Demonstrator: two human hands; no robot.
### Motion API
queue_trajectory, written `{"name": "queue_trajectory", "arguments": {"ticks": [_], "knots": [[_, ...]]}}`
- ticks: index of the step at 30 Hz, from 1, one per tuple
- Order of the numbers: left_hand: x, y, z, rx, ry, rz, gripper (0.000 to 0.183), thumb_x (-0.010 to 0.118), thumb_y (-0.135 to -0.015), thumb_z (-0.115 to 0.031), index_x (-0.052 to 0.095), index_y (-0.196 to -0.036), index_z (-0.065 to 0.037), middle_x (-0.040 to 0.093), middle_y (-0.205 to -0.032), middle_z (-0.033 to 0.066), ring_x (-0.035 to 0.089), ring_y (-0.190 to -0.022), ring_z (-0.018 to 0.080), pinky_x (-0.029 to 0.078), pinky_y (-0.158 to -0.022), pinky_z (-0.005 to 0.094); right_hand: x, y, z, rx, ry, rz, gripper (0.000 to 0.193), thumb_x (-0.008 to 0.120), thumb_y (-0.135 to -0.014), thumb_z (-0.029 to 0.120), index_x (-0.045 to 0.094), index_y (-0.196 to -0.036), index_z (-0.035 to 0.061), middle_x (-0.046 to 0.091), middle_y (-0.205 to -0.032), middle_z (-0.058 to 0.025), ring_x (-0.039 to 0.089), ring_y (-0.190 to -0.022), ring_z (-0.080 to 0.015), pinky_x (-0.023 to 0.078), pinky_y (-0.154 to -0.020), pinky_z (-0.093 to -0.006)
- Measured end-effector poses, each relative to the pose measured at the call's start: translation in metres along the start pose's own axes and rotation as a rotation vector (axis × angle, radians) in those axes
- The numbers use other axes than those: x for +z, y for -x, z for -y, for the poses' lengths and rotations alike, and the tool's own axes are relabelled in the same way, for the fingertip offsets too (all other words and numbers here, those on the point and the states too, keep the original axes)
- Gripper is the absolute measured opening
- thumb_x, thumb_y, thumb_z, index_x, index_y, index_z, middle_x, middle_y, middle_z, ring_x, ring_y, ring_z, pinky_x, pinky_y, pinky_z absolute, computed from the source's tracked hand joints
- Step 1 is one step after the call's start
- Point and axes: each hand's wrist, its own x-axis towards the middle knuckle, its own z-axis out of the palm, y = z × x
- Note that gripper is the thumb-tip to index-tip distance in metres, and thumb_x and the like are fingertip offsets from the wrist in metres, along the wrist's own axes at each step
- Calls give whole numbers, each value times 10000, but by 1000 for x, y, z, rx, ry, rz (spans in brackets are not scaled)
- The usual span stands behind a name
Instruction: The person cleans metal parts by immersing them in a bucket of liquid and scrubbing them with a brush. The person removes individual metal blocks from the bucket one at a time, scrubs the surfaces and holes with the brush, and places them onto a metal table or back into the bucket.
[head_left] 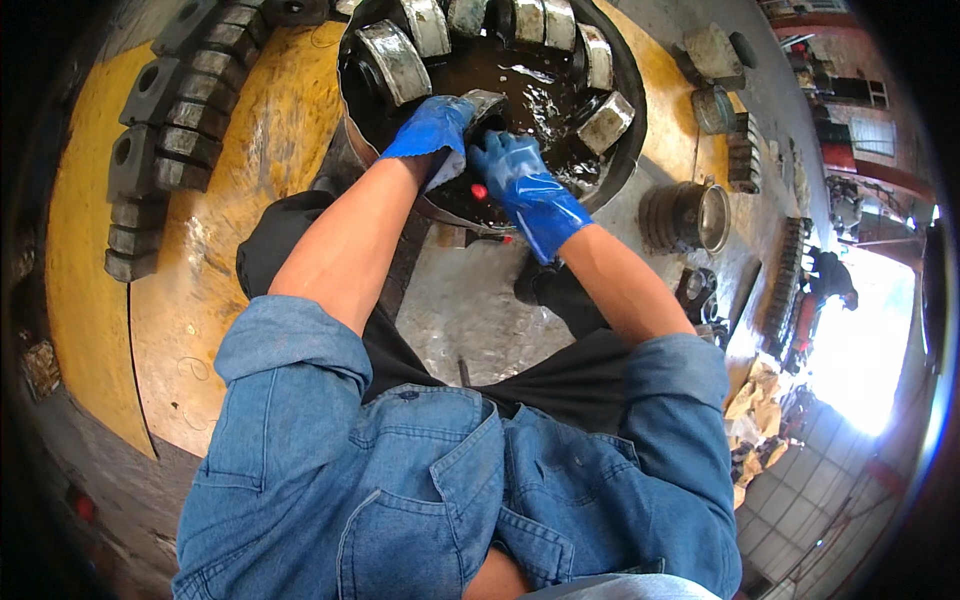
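In a round tub (632, 80) of dark liquid, a grey metal block (486, 102) with a dark hollow is tilted up. My left hand (436, 128), in a blue rubber glove, is closed on the block's left side, its fingertips partly hidden. Against the block's near right side is my right hand (515, 168), gloved the same, with its fingers curled; what they grip is hidden. A small red thing (479, 191) shows just below its fingers. Several similar metal blocks (394, 62) lean around the tub's inner wall, and one block (606, 122) sits at the right.
Rows of metal blocks (190, 130) stand on a yellow sheet (260, 130) at the left. To the right are a ribbed metal cylinder (685, 217) and more block rows (785, 285). A person (828, 280) is far right by a bright opening. My knees flank the tub's near side.
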Motion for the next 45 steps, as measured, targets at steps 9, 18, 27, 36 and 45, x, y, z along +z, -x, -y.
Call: {"name": "queue_trajectory", "arguments": {"ticks": [9,18,27,36,45], "knots": [[12,-2,-30,-401,666,-53,409,564,-1033,-323,763,-1129,21,759,-1041,131,644,-901,275,504,-861,390,35,10,-18,708,-1235,-196,294,700,-997,283,771,-1207,90,762,-972,-104,711,-868,-220,594,-800,-380],[-10,-1,-4,-449,508,-120,500,562,-1067,-414,743,-1227,24,746,-1196,126,651,-1080,222,492,-994,352,48,-16,4,1420,-2880,-679,263,644,-1056,327,693,-1248,154,711,-1264,-156,662,-1107,-361,548,-977,-561],[-6,10,-21,-455,623,-142,492,537,-1072,-414,735,-1251,-1,742,-1194,121,648,-1060,218,497,-995,354,15,-18,-24,964,-2529,-71,335,676,-1014,179,713,-1338,101,765,-1244,-96,723,-1051,-269,602,-866,-435],[2,-2,-41,-500,353,-30,427,489,-1096,-355,720,-1266,-39,733,-1162,152,648,-1045,219,520,-963,378,43,-36,-54,327,-835,348,338,743,-852,119,762,-1185,175,799,-1087,-31,762,-947,-251,598,-804,-413],[4,4,-55,-545,456,-71,502,465,-1103,-406,732,-1223,3,753,-1166,148,646,-1043,239,490,-971,384,12,32,-65,540,-883,-121,259,735,-909,168,806,-1157,191,812,-1108,-50,763,-975,-260,611,-866,-428]]}}
